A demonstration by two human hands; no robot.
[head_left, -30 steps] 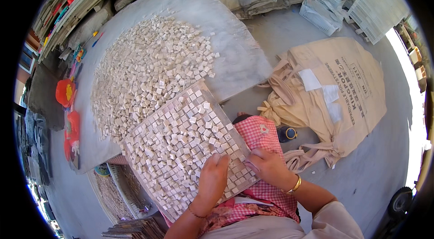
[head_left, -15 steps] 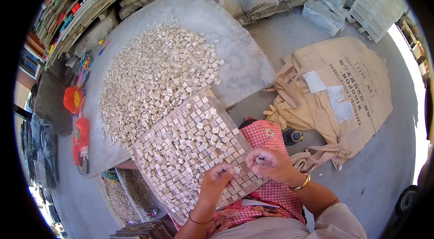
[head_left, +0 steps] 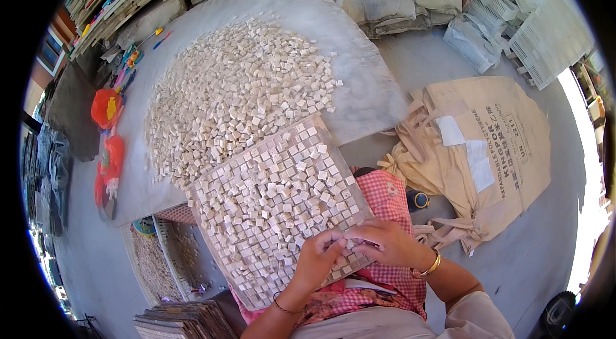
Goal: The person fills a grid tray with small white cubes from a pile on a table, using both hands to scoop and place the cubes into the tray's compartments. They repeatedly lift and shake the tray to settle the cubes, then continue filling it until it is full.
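Note:
A square grid tray (head_left: 350,188) lies slanted across my lap, with pale stone cubes in its cells and more loose cubes (head_left: 269,193) scattered on top. Over its near right corner my left hand (head_left: 321,254) and my right hand (head_left: 380,243) come together, fingers bent. Between the fingertips shows a small pale stone cube (head_left: 350,244); the left fingers and thumb close round it. The right fingers are pinched too, but what they hold is hidden. A gold bangle circles my right wrist.
A large heap of stone cubes (head_left: 240,89) covers the grey tabletop (head_left: 359,76) beyond the tray. Under its left edge stands a white crate (head_left: 170,262) of chips. A big tan sack (head_left: 513,146) lies right, near a dark bottle (head_left: 418,200). Stacked boards (head_left: 186,320) stand low left.
My two hands have moved together, the right one leftward, until their fingertips meet. The whole view has shifted slightly.

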